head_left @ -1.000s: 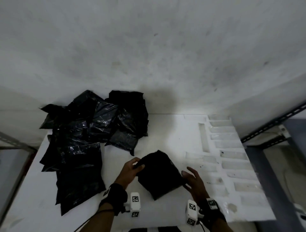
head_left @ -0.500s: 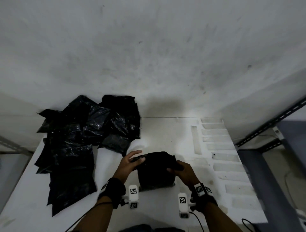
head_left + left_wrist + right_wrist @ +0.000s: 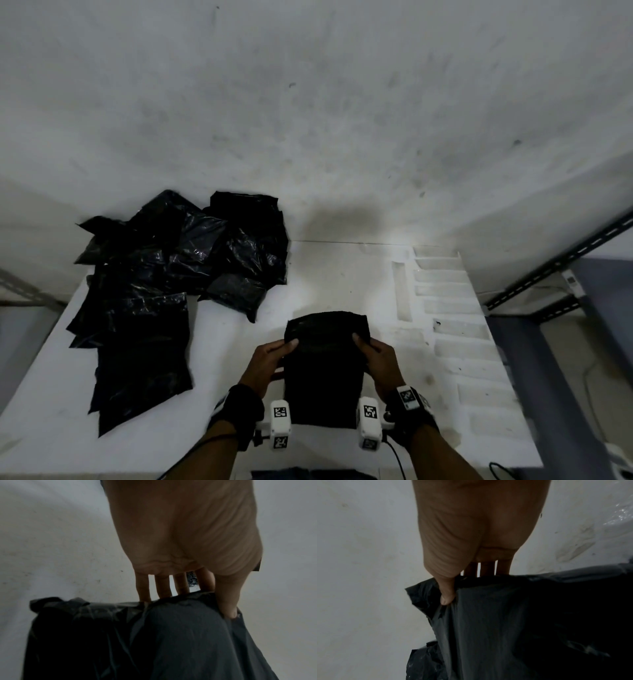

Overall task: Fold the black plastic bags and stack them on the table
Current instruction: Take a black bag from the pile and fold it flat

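Observation:
One black plastic bag (image 3: 325, 370) lies folded lengthwise on the white table (image 3: 335, 274), in front of me. My left hand (image 3: 274, 353) pinches its left edge, thumb on top and fingers underneath (image 3: 228, 601). My right hand (image 3: 373, 353) pinches the right edge the same way, its thumb (image 3: 447, 593) pressed on the plastic. The bag's far end (image 3: 327, 320) bulges up beyond both thumbs. A heap of loose black bags (image 3: 191, 253) lies at the table's far left, and a flatter black bag (image 3: 137, 356) lies in front of that heap.
The grey wall (image 3: 308, 120) rises behind the table. White foam with rectangular cut-outs (image 3: 455, 329) covers the table's right side. A metal shelf frame (image 3: 561, 274) stands to the right, beyond the table edge. Bare table surface shows between the held bag and the heap.
The bag has turned from a diagonal lie to straight in front of me. My right hand, open beside it a second ago, now pinches its right edge; both hands sit lower on it.

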